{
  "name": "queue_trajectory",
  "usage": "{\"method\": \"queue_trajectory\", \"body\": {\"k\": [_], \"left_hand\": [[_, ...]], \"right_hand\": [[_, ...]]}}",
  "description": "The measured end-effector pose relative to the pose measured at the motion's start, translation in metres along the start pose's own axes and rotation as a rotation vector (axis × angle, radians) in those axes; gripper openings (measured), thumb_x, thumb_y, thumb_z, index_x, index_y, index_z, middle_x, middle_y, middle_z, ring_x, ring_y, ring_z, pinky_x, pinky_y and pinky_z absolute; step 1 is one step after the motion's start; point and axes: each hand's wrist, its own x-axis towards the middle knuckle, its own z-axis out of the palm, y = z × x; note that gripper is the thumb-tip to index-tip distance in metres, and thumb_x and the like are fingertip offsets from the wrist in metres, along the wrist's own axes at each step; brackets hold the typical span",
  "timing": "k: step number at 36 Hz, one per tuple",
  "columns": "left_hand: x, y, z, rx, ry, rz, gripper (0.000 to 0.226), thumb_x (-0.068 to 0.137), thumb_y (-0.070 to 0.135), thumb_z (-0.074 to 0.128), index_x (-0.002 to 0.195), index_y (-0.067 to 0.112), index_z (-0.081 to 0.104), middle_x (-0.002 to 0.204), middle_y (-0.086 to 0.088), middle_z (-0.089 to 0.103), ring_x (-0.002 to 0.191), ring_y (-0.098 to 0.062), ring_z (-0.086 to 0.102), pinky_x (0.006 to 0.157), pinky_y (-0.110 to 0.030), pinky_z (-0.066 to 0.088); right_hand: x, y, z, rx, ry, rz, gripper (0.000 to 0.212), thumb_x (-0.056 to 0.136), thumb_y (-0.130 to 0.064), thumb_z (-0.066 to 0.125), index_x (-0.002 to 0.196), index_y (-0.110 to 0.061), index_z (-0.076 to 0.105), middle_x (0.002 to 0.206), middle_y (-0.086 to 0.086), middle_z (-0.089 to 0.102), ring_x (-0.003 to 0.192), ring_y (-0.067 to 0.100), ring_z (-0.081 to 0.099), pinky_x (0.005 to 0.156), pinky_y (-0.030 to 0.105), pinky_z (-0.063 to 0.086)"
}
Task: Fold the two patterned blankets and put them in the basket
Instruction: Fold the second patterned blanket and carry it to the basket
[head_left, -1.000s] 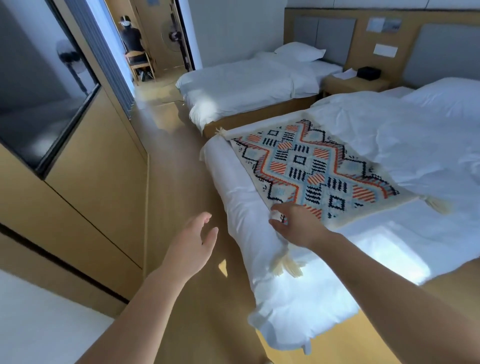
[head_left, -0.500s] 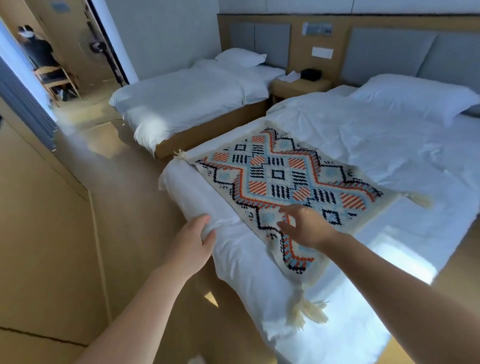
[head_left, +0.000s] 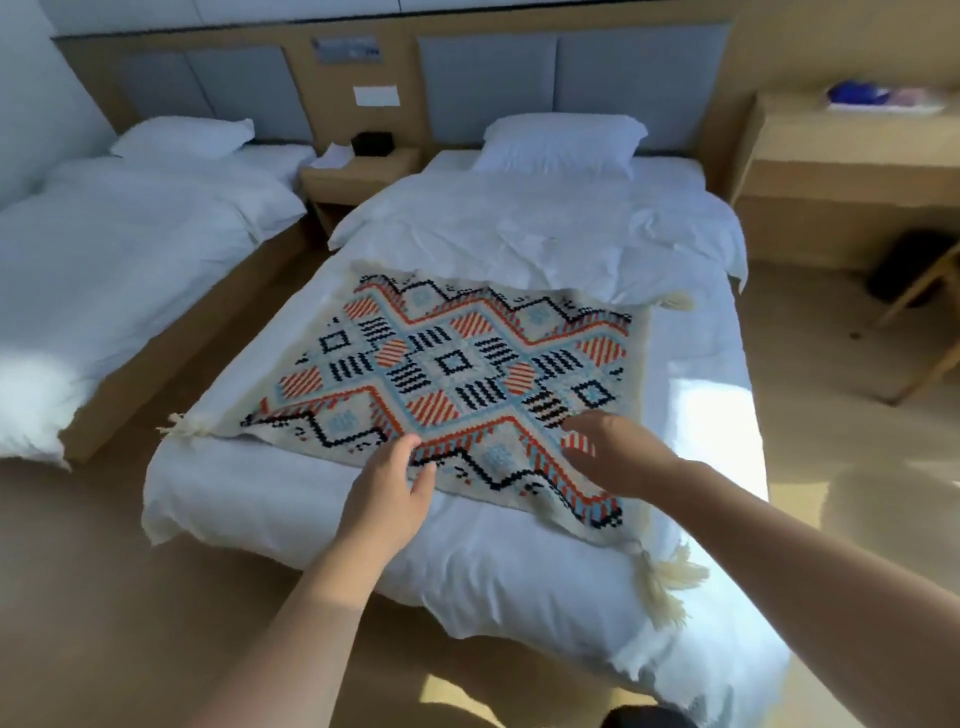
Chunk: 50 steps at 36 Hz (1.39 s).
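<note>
Main worry: the blanket (head_left: 457, 395) sits crooked on the bed (head_left: 519, 582), turned like a diamond, with its near corner right at the foot edge. If the fold starts from the middle of the near side instead of from two corners, I reckon the halves won't line up and you end up with a lopsided bundle that sits badly in the basket. It also looks like a thick woven thing on a smooth white cover, so a one-sided pull could drag the whole lot toward the floor or bunch the cover up under it. The tassel (head_left: 667, 577) dangling off that near corner could get trapped inside a fold too.

Hands: they're apart and neither is holding anything. The left hand (head_left: 387, 491) has loose, spread fingers at the blanket's near edge, just over it or on it, can't tell which. The right hand (head_left: 613, 457) is over the right part of the near side, thumb and fingers a bit apart, nothing pinched as far as I can see.

The blanket itself has a cream base with zigzag bands in orange, light blue and black, plus diamonds and stripy blocks in the middle and cream tassels at the corners. It lies flat and fully open, not folded at all. No basket or second blanket in view.
</note>
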Motion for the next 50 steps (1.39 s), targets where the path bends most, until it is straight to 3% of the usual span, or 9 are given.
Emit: {"method": "queue_trajectory", "body": {"k": [4,14,25,30,38,43,50], "left_hand": [[0.043,0.01,0.008,-0.002,-0.073,0.082,0.046,0.097,0.035,0.045,0.139,0.017,0.04,0.142,-0.002,0.044,0.129,-0.019,0.041,0.099,-0.033,0.039],[0.154,0.047,0.045,0.134,-0.241,0.217,0.055,0.098,0.037,0.042,0.147,0.017,0.028,0.152,-0.001,0.033,0.136,-0.019,0.033,0.109,-0.035,0.034],[0.277,0.068,0.098,0.272,-0.377,0.21,0.06,0.099,0.042,0.035,0.15,0.019,0.015,0.159,0.003,0.013,0.145,-0.015,0.011,0.118,-0.034,0.016],[0.334,0.073,0.145,0.336,-0.443,0.231,0.061,0.099,0.044,0.03,0.151,0.019,0.011,0.16,0.002,0.006,0.146,-0.015,0.004,0.119,-0.036,0.009],[0.409,0.064,0.238,0.395,-0.577,0.274,0.062,0.1,0.045,0.026,0.152,0.019,0.003,0.16,0.002,-0.004,0.146,-0.014,-0.005,0.119,-0.033,0.001],[0.466,0.047,0.301,0.459,-0.634,0.324,0.063,0.101,0.045,0.023,0.151,0.02,-0.006,0.159,0.0,-0.014,0.145,-0.015,-0.012,0.119,-0.038,-0.002],[0.564,0.035,0.391,0.479,-0.536,0.427,0.065,0.098,0.052,0.015,0.146,0.025,-0.02,0.154,0.001,-0.027,0.142,-0.018,-0.023,0.116,-0.041,-0.013]], "right_hand": [[0.004,0.012,-0.008,0.03,0.057,0.099,0.033,0.093,-0.033,0.056,0.121,-0.016,0.061,0.119,0.006,0.064,0.103,0.026,0.062,0.09,0.04,0.051],[0.051,0.07,-0.023,0.044,0.064,0.313,0.045,0.095,-0.037,0.053,0.135,-0.018,0.052,0.135,0.003,0.055,0.118,0.023,0.056,0.099,0.035,0.046],[0.192,0.148,-0.008,0.039,-0.046,0.338,0.035,0.095,-0.036,0.047,0.123,-0.018,0.056,0.117,0.003,0.059,0.098,0.023,0.06,0.085,0.037,0.053],[0.236,0.186,0.011,0.043,-0.121,0.397,0.037,0.094,-0.036,0.047,0.127,-0.02,0.053,0.118,0.002,0.056,0.1,0.023,0.059,0.085,0.036,0.052],[0.298,0.243,0.053,-0.068,-0.235,0.448,0.042,0.097,-0.027,0.045,0.138,-0.018,0.044,0.136,0.007,0.046,0.121,0.027,0.048,0.102,0.037,0.038],[0.349,0.283,0.08,-0.1,-0.255,0.488,0.05,0.096,-0.02,0.043,0.145,-0.02,0.035,0.146,0.008,0.039,0.13,0.028,0.043,0.107,0.039,0.038],[0.434,0.35,0.112,-0.18,-0.195,0.528,0.058,0.1,-0.025,0.036,0.153,-0.022,0.012,0.159,0.01,0.014,0.144,0.029,0.019,0.116,0.042,0.021]]}}
